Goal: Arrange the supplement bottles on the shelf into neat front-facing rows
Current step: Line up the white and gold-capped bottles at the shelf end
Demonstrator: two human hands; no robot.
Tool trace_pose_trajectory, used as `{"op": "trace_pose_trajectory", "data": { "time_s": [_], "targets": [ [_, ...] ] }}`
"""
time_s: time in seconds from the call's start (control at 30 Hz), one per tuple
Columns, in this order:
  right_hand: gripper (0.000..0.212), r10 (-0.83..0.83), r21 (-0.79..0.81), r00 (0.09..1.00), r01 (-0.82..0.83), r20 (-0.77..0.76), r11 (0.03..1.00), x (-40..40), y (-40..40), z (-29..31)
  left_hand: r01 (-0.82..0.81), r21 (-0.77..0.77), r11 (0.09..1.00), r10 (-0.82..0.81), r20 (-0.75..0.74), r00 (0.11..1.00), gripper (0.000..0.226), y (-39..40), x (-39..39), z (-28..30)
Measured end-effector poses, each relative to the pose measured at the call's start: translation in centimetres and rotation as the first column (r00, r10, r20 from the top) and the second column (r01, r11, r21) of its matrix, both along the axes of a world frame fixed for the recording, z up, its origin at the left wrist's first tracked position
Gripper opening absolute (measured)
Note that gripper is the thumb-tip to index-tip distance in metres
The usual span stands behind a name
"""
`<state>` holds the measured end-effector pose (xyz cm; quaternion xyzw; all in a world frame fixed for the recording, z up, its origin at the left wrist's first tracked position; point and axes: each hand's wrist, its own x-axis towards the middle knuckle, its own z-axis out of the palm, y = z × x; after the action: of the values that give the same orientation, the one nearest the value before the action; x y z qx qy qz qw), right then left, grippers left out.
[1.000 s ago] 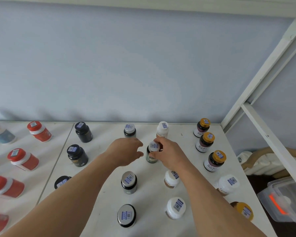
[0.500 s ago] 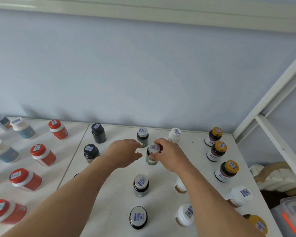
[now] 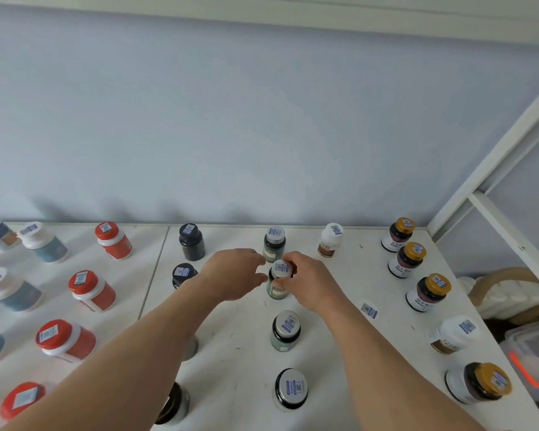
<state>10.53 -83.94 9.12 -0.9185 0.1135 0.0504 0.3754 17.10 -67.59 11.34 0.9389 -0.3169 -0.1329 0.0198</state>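
1. Hands meet over the white shelf (image 3: pixel 339 275): the right hand (image 3: pixel 308 283) curls its fingers round a small green bottle with a silver cap and barcode sticker (image 3: pixel 279 281), gripping it at the cap and shoulder.
2. The left hand (image 3: pixel 234 273) sits just left of that bottle, fingers loosely bent, holding nothing; whether its fingertips touch the bottle, I cannot tell.
3. The held bottle stands upright in the middle column, second from the far wall.
4. Just beyond it stands a matching green silver-capped bottle (image 3: pixel 274 244); nearer, two more of the kind (image 3: pixel 285 331) (image 3: pixel 290 388) line up.
5. A column of dark bottles with gold caps (image 3: pixel 406 259) runs along the right edge.
6. Red-capped orange jars (image 3: pixel 92 290) fill the left panel, well apart from the hands.
7. A white bottle with a brown label (image 3: pixel 330 241) stands at the far wall.
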Motion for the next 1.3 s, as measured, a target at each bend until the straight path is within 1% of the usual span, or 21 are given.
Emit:
{"op": "trace_pose_trajectory", "data": {
  "time_s": [0.1,0.27,0.4,0.47,0.53,0.6,0.67,0.73,0.8,0.93,1.0,1.1,1.13,1.2,1.23,1.3],
  "targets": [
    [0.050,-0.022,-0.004,1.000,0.022,-0.014,1.000,-0.2,0.4,-0.4,0.020,-0.001,1.000,-0.020,0.011,1.000,0.046,0.2,0.1,0.1],
    [0.052,-0.024,0.000,1.000,0.024,-0.019,1.000,-0.3,0.4,-0.5,0.049,-0.001,0.999,-0.048,0.034,0.998,0.043,-0.2,0.4,0.8],
    [0.063,0.015,0.020,0.999,-0.014,-0.045,1.000,-0.2,-0.2,0.2,0.051,-0.008,0.999,-0.050,0.042,0.998,0.041,-1.0,0.8,1.3],
    [0.069,0.004,0.038,0.999,-0.003,-0.033,0.999,0.1,-1.3,1.0,0.047,-0.009,0.999,-0.047,0.050,0.998,0.038,-1.8,0.8,1.7],
    [0.069,-0.036,-0.008,0.999,0.036,0.013,0.999,0.7,-3.0,1.8,0.062,-0.007,0.998,-0.062,0.063,0.996,0.037,-3.0,0.7,2.0],
    [0.062,-0.085,-0.090,0.994,0.091,0.063,0.992,1.5,-5.3,2.4,0.075,-0.015,0.997,-0.074,0.071,0.995,0.036,-4.5,0.6,2.3],
    [0.059,-0.126,-0.132,0.989,0.135,0.077,0.982,2.2,-7.7,2.6,0.041,-0.071,0.997,-0.038,0.042,0.998,0.041,-6.1,0.5,2.3],
    [0.061,-0.130,-0.145,0.990,0.137,0.054,0.980,3.0,-9.6,2.5,0.003,-0.106,0.994,-0.002,0.004,1.000,0.046,-8.0,0.6,2.1],
    [0.066,-0.110,-0.151,0.994,0.111,0.013,0.982,3.7,-11.1,2.2,-0.016,-0.088,0.996,0.016,-0.005,1.000,0.046,-9.9,0.8,1.7],
    [0.073,-0.036,-0.142,0.997,0.025,-0.074,0.990,5.2,-12.8,0.8,-0.102,-0.056,0.993,0.102,-0.012,0.995,0.037,-12.8,1.4,0.9],
    [0.067,-0.026,-0.133,0.996,0.014,-0.085,0.991,5.7,-13.2,0.2,-0.128,-0.052,0.990,0.127,-0.027,0.992,0.031,-13.7,1.5,0.7],
    [0.050,-0.037,-0.085,0.997,0.031,-0.069,0.996,5.6,-13.7,-0.1,-0.129,-0.031,0.991,0.127,-0.060,0.990,0.029,-14.7,1.7,-0.2],
    [0.045,-0.031,-0.074,0.998,0.027,-0.056,0.997,5.5,-14.0,0.1,-0.136,-0.023,0.991,0.133,-0.081,0.988,0.032,-15.0,1.8,-0.5],
    [0.038,-0.001,-0.066,1.000,0.000,-0.028,0.998,5.3,-14.7,0.9,-0.157,-0.026,0.987,0.152,-0.140,0.978,0.045,-15.5,2.1,-0.7],
    [0.037,0.015,-0.062,1.000,-0.016,-0.016,0.998,5.2,-15.1,1.5,-0.178,-0.048,0.983,0.167,-0.174,0.970,0.052,-15.7,2.3,-0.6],
    [0.037,0.040,-0.038,0.999,-0.040,0.002,0.998,5.1,-15.5,2.5,-0.253,-0.142,0.957,0.206,-0.283,0.937,0.063,-16.0,2.3,-0.3]
  ]
}}
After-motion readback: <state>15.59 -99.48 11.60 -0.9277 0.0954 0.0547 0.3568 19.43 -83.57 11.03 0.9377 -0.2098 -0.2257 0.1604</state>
